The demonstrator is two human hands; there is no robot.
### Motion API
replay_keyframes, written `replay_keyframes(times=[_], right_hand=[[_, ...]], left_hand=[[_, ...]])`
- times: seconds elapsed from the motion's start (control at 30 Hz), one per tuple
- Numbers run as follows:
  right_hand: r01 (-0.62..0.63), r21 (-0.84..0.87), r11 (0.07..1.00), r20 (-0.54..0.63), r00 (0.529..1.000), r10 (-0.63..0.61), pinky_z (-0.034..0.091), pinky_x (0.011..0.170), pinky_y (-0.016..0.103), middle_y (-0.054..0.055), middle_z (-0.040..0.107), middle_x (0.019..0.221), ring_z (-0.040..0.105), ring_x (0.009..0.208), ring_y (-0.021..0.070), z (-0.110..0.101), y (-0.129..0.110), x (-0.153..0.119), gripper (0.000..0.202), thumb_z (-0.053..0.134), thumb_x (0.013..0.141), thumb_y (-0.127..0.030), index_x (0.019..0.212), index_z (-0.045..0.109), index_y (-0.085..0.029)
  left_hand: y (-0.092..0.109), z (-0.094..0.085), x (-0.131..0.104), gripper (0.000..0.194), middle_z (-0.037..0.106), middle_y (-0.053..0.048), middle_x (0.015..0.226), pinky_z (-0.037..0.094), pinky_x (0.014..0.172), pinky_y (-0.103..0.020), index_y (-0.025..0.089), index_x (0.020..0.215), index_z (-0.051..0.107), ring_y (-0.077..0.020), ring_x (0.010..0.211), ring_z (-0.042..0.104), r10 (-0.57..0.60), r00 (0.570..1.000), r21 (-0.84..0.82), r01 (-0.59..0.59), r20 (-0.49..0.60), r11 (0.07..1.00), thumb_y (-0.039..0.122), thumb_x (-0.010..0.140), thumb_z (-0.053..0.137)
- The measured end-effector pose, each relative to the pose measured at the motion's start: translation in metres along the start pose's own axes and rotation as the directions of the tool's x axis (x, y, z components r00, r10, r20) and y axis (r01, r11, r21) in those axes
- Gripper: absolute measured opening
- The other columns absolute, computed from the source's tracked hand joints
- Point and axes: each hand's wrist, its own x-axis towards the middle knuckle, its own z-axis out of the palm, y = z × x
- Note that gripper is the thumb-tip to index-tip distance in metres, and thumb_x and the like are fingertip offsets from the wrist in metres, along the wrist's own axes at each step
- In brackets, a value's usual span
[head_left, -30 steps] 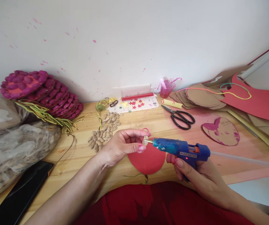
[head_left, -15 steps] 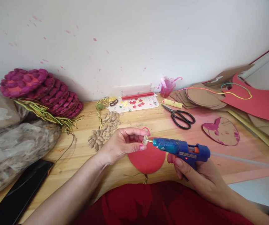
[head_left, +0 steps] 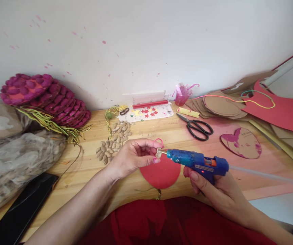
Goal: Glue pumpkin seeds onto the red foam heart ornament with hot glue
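Note:
Between thumb and fingers, my left hand (head_left: 136, 156) pinches a small pale peanut shell (head_left: 158, 153). The metal tip of a blue glue gun (head_left: 189, 160) meets the shell. My right hand (head_left: 213, 187) is wrapped round the gun's handle; a small red light shows on its body and a clear glue stick (head_left: 266, 175) sticks out of its back. Under the gun tip lies a red disc (head_left: 163, 173), with a pink loop at its top and a dark green cord at its bottom edge. Loose peanuts (head_left: 118, 136) lie beyond my left hand.
Black scissors (head_left: 197, 129), a painted cardboard heart (head_left: 241, 143) and cardboard discs (head_left: 220, 105) are on the right. Paper stars (head_left: 149, 111) and a pink-stained cup (head_left: 182, 95) stand near the wall. Magenta stacked discs (head_left: 46, 98) and a bag of peanuts (head_left: 21, 166) occupy the left.
Almost nothing differs. The glue gun's tip has shifted very slightly at the shell, while both hands keep their holds.

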Motion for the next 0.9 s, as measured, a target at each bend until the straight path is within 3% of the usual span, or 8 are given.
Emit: replay_keyframes(times=[0.3, 0.53, 0.9], right_hand=[[0.004, -0.015, 1.0, -0.017, 1.0, -0.005, 0.042, 0.048, 0.029, 0.001, 0.056, 0.061, 0.052, 0.053, 0.0169, 0.0006, -0.0068, 0.0004, 0.031, 0.052, 0.096, -0.039, 0.068, 0.055, -0.026], [0.063, -0.082, 0.995, -0.023, 0.998, -0.065, 0.042, 0.049, 0.028, 0.0, 0.057, 0.06, 0.054, 0.053, 0.0165, 0.0007, -0.009, 0.0022, 0.034, 0.049, 0.098, -0.039, 0.067, 0.054, -0.025], [0.057, -0.086, 0.995, -0.033, 0.998, -0.06, 0.04, 0.048, 0.028, -0.001, 0.054, 0.057, 0.051, 0.052, 0.016, 0.0012, -0.0087, 0.0005, 0.035, 0.049, 0.098, -0.037, 0.065, 0.054, -0.025]], left_hand=[[-0.0008, -0.0011, 0.0007, 0.036, 0.072, -0.004, 0.089, 0.053, 0.074, -0.021, 0.016, 0.096, 0.077, -0.0103, 0.077, 0.062, 0.013, 1.0, 0.019, -0.012, -0.014, 1.0, 0.013, 0.062, 0.088], [-0.0031, -0.0022, 0.0013, 0.036, 0.072, -0.001, 0.088, 0.052, 0.075, -0.018, 0.019, 0.097, 0.077, -0.0082, 0.079, 0.062, 0.016, 1.0, -0.005, -0.016, 0.007, 1.0, 0.011, 0.063, 0.087], [-0.0015, -0.0023, 0.0015, 0.035, 0.069, 0.0, 0.081, 0.05, 0.07, -0.016, 0.018, 0.097, 0.077, -0.0065, 0.075, 0.059, 0.024, 1.0, 0.029, -0.024, 0.009, 0.999, 0.011, 0.064, 0.087]])
